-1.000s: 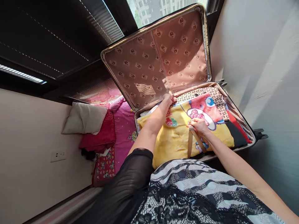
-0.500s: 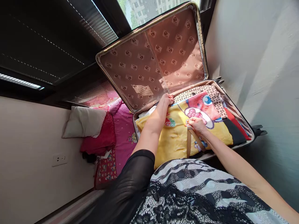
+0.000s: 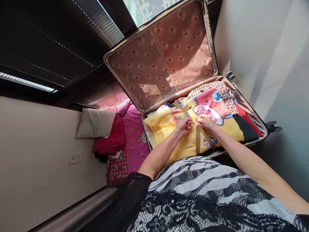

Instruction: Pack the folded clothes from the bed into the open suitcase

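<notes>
An open suitcase (image 3: 264, 131) holds folded clothes, with a yellow cartoon-print blanket (image 3: 161, 127) on top. My left hand (image 3: 184, 124) is closed on the end of the far tan luggage strap (image 3: 182, 107), which runs to the suitcase's back side. Close beside it, my right hand (image 3: 204, 123) grips the end of the near tan luggage strap (image 3: 198, 141), which splits into two bands toward the front edge. The two hands are close together above the blanket; their fingers mostly cover the strap ends.
The suitcase's raised lid (image 3: 154, 61), with brown patterned lining, leans back by the window. A wall (image 3: 285, 71) stands close on the right. To the left are a grey cushion (image 3: 95, 123), red bedding (image 3: 109, 140) and a pink bedspread (image 3: 132, 138).
My left hand has come from the suitcase's back side toward me, pulling the far strap over the blanket to meet my right hand. My right hand keeps its hold on the near strap.
</notes>
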The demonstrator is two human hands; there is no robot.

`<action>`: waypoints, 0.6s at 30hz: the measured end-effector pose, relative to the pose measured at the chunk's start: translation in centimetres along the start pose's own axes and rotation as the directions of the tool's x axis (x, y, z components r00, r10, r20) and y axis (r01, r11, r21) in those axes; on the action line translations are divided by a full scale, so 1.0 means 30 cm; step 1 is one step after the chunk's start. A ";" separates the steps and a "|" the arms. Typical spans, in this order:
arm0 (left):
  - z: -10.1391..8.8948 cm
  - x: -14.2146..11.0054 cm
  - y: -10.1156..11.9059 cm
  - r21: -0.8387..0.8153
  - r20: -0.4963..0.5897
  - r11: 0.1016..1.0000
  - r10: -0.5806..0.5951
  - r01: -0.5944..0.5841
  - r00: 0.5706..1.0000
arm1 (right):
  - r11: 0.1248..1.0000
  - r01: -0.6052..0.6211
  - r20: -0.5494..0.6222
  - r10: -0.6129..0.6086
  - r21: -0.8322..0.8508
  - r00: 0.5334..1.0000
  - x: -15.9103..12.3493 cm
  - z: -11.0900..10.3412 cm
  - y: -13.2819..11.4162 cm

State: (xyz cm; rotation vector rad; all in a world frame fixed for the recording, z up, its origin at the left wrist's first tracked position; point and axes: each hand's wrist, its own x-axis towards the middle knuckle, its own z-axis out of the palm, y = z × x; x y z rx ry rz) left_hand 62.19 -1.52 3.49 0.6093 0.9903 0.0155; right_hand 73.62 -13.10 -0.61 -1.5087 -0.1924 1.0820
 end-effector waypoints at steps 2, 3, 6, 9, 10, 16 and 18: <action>-0.007 0.033 -0.065 0.042 0.007 0.999 0.031 -0.031 1.000 | 0.989 0.075 0.059 -0.067 -0.126 0.996 -0.023 0.004 -0.007; -0.013 0.047 -0.077 0.065 0.007 0.997 0.046 -0.047 0.999 | 0.969 0.135 0.113 -0.113 -0.209 0.987 -0.038 0.005 -0.013; -0.049 0.065 -0.072 0.129 0.000 0.989 0.067 -0.066 0.998 | 0.861 0.323 0.215 -0.256 -0.391 0.942 -0.077 0.003 -0.039; -0.090 0.063 -0.063 0.154 0.014 0.985 0.077 -0.079 0.997 | 0.830 0.385 0.138 -0.361 -0.403 0.922 -0.065 0.010 -0.072; -0.101 0.062 -0.062 0.150 0.025 0.985 0.077 -0.080 0.997 | 0.843 0.377 0.106 -0.366 -0.383 0.925 -0.046 0.019 -0.082; -0.125 0.073 -0.071 0.103 0.126 0.992 0.057 -0.070 0.990 | 0.938 0.219 -0.027 -0.235 -0.270 0.972 0.094 0.105 -0.079; -0.118 0.080 -0.078 0.090 0.151 0.994 0.050 -0.064 0.987 | 0.958 0.185 0.016 -0.186 -0.217 0.982 0.114 0.106 -0.065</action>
